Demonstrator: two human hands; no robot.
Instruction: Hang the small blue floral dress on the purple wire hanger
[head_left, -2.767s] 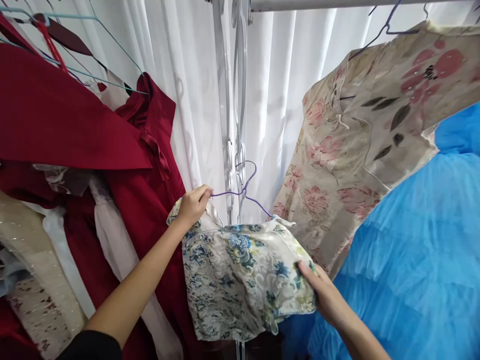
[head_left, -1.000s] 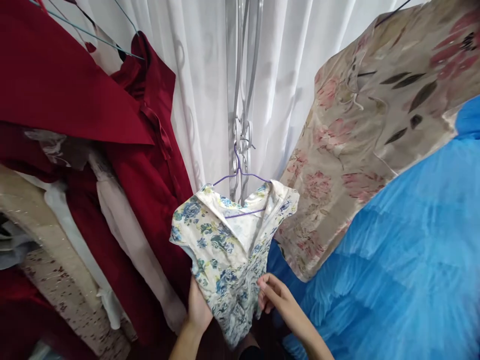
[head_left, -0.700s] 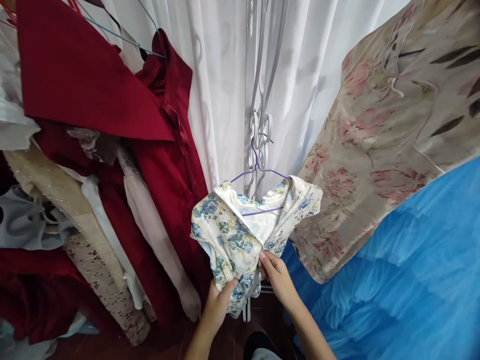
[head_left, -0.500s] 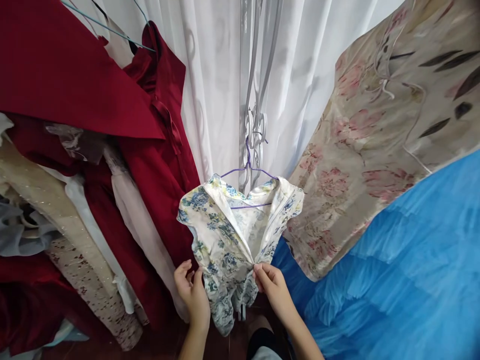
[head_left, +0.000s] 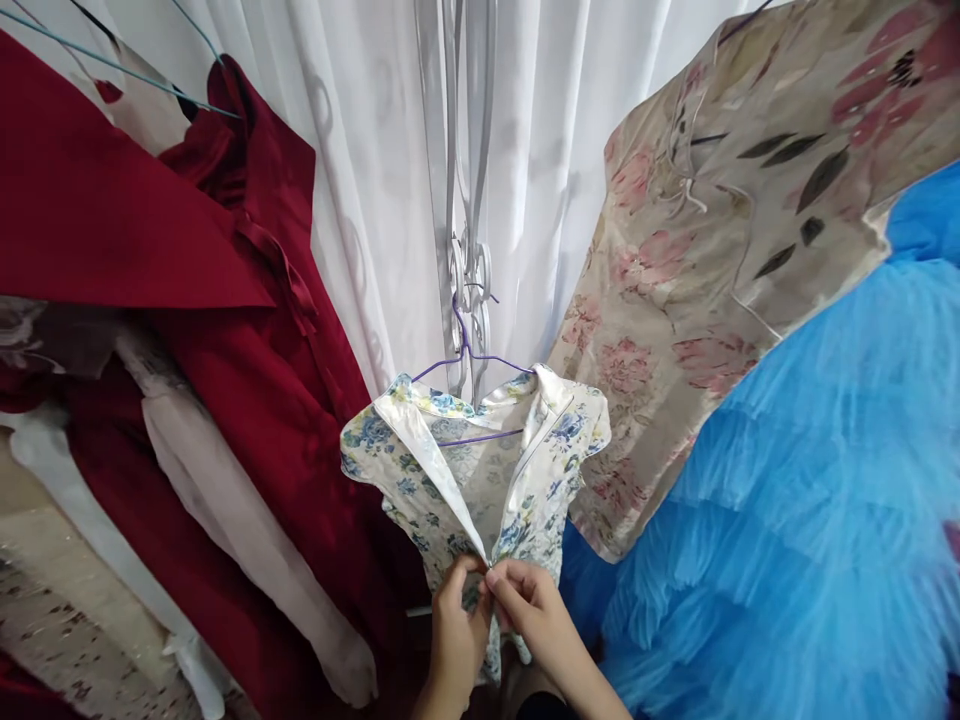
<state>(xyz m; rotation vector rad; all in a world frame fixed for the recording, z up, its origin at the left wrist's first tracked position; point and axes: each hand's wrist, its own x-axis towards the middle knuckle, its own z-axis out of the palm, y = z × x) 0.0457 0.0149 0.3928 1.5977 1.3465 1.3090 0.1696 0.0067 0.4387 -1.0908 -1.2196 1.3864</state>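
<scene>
Pinching the blue-flowered top [head_left: 476, 480] mid-front

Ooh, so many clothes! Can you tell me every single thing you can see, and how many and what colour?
Flowered top: 1, white with blue flowers, middle
Purple hanger: 1, purple, inside that top
Stand: 1, pale grey, behind the top
Curtain: can't count, white, back
Red clothes: can't count, dark red, left
Wire hanger: at least 1, light blue, top left
Long cloth: 1, pale pink, left
Narrow cloth: 1, white, lower left
Beige garment: 1, beige with pink flowers, right
Frilly garment: 1, bright blue, far right
Left hand: 1, bare, pinching the top's front
Right hand: 1, bare, pinching beside it
</scene>
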